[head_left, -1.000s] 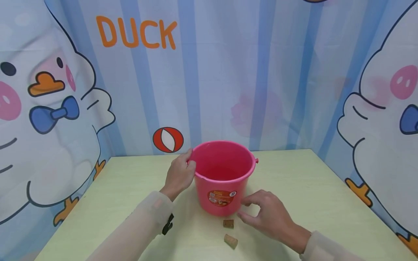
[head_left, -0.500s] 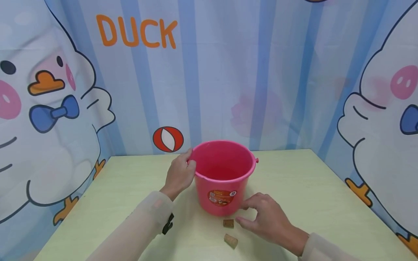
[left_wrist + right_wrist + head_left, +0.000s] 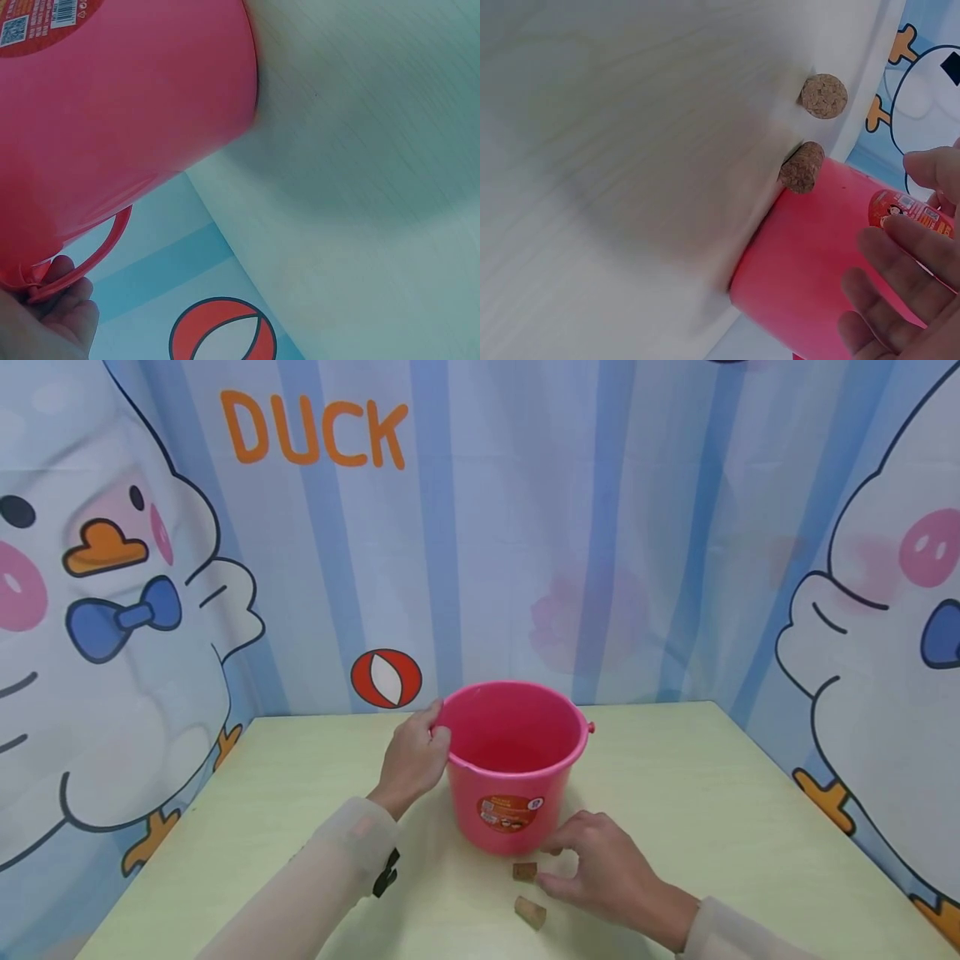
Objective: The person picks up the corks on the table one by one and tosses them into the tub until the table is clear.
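A pink bucket stands upright on the table, with a round orange label on its front. At its left rim my left hand grips the edge; the left wrist view shows the fingers curled by the handle's attachment. Two corks lie in front of the bucket: a darker one close to its base, and a paler one nearer to me. My right hand is just right of the darker cork, thumb and forefinger apart. In the right wrist view its fingers are loosely bent, with nothing held.
Pale wooden table surface extends to both sides of the bucket. A blue striped curtain printed with ducks hangs behind the table and along both sides.
My right hand has shifted slightly left and toward me, bringing its thumb close to the darker cork. The left hand, the bucket and both corks have stayed in place.
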`<state>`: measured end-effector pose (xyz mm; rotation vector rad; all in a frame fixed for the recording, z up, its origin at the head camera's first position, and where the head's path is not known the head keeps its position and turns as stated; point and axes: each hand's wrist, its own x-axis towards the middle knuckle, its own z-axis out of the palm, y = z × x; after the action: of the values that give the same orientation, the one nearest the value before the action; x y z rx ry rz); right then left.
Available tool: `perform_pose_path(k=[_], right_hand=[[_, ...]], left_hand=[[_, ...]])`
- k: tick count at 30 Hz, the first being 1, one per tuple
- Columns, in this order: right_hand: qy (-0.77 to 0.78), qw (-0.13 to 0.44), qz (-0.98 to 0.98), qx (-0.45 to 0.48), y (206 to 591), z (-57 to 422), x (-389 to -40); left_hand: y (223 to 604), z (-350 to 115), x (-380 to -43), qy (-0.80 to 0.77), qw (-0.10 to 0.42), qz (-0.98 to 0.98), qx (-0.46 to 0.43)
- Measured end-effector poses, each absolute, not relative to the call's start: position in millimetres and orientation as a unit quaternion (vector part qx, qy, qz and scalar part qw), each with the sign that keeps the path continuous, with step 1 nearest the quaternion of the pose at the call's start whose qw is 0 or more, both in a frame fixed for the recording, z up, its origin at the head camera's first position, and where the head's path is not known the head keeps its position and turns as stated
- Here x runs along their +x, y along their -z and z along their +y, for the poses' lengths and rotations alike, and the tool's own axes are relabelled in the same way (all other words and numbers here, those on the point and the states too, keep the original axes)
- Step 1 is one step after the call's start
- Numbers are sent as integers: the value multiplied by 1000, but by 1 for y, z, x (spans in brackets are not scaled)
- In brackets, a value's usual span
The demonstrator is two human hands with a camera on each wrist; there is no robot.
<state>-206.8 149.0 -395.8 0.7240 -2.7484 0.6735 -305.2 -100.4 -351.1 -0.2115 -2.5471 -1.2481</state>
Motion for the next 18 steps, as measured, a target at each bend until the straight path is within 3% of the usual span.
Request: perform_pose_path(k=[11, 18], right_hand=[[-243, 21, -934, 262, 398, 143, -207], [-234, 7, -929, 285, 401, 141, -207]], left_hand=[[351, -100, -305, 436, 150, -884, -75], [351, -100, -305, 432, 152, -886, -76]])
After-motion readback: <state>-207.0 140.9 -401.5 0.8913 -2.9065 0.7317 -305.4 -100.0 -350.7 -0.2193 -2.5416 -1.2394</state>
